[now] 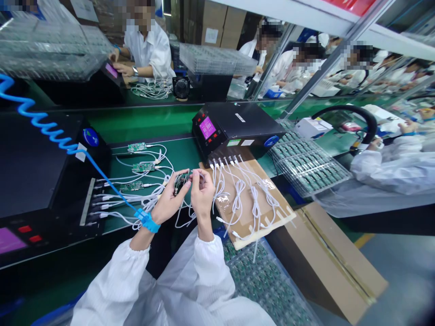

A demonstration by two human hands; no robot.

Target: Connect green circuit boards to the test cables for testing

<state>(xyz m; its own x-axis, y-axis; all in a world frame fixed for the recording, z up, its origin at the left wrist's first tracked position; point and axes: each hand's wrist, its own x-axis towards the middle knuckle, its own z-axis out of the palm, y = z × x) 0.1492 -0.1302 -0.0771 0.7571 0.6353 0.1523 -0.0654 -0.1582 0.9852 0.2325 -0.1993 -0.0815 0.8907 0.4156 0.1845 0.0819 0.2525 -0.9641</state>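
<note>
My left hand (170,199) holds a small green circuit board (179,182) by its edge above the green bench. My right hand (201,192) pinches the same board from the right, close to a white cable end; which thing the fingertips grip is hard to tell. A blue wrist strap (148,220) with a coiled blue cord (41,122) sits on my left wrist. Three more circuit boards (137,147) lie plugged into white cables (149,190) left of my hands.
A black tester box (238,127) with a pink screen stands behind a cardboard sheet (251,203) carrying white cables. Clear trays of boards (306,165) lie to the right and below. A cardboard box (333,262) sits right. Other people in white coats work around.
</note>
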